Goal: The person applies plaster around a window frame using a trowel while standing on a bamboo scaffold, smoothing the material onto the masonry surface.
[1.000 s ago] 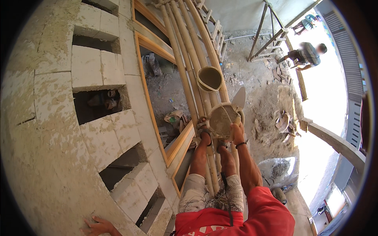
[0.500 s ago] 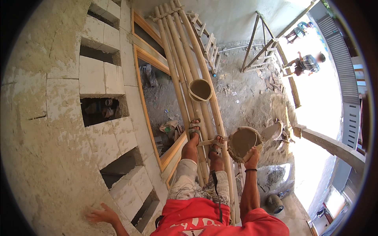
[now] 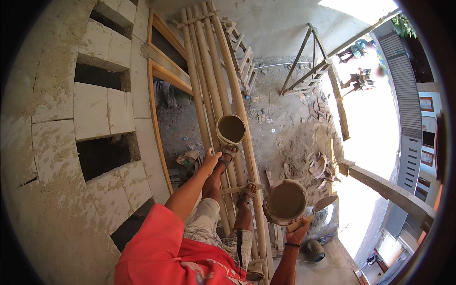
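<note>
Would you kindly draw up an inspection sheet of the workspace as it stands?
Surface: bamboo poles side by side, the wearer's sandalled feet on them.
Job's things: near bucket with grey mix; far bucket on the poles; trowel.
Clutter: broken bricks on the ground.
Hands: left hand appears empty, close to the far bucket; right hand closed on the trowel's handle, by the near bucket's rim.
Cables: one thin pale line on the ground; cable or pipe unclear.
Surroundings: block wall with openings, left; people further off, right.
</note>
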The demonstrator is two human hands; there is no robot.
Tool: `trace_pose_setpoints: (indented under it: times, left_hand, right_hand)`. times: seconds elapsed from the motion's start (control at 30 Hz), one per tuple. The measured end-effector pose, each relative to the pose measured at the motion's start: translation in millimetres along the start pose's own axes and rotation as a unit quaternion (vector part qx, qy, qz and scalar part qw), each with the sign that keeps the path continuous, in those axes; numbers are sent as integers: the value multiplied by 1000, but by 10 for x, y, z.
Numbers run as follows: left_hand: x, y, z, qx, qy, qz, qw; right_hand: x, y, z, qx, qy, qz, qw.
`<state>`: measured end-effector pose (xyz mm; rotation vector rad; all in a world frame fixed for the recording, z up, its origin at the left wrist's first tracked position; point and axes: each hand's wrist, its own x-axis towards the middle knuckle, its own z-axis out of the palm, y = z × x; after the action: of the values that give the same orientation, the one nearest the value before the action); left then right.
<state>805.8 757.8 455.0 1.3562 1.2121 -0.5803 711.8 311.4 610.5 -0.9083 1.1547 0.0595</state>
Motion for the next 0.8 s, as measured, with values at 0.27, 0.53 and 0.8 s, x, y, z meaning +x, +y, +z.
trace_pose_setpoints:
  times: [0.27, 0.53, 0.8]
  left_hand:
    - [1435, 474, 715, -210, 40, -85, 973]
    - [1897, 187, 675, -326, -13, -128, 937]
    - [1338, 315, 233, -412, 0, -130, 902]
  right_hand:
    - [-652, 157, 646, 45, 30, 16, 998]
    - [-911, 275, 1012, 64, 38, 40, 996]
    - [-1062, 54, 1159, 70, 66, 1, 995]
